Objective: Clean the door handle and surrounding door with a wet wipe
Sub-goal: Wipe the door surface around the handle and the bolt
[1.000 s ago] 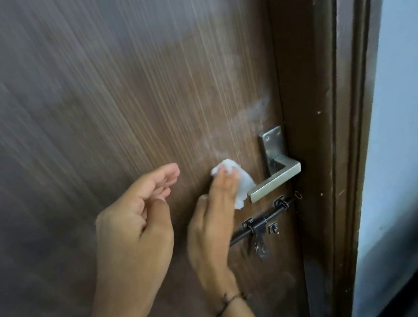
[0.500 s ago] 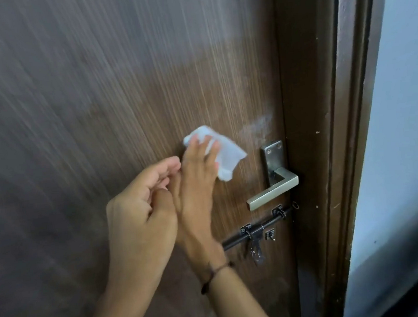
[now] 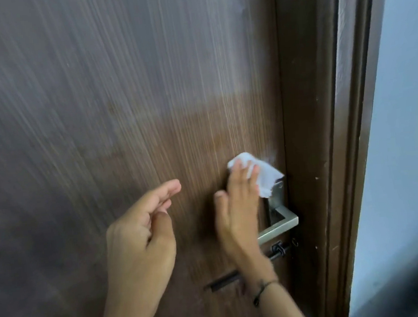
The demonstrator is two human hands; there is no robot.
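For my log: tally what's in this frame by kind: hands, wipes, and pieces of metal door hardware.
Hands: 2 (left hand, right hand)
wet wipe: 1
door handle: 1
slide bolt: 1
Total: 5

White wet wipe point(image 3: 263, 176) crumpled, flat on door point(image 3: 150, 113), overlapping handle point(image 3: 279, 217).

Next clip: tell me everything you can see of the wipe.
The wipe is white, thin and crumpled into a loose pad. It lies against the brown door, where the right hand presses it with straight fingers that cover its left part. Its lower right corner overlaps the top of the metal handle plate.
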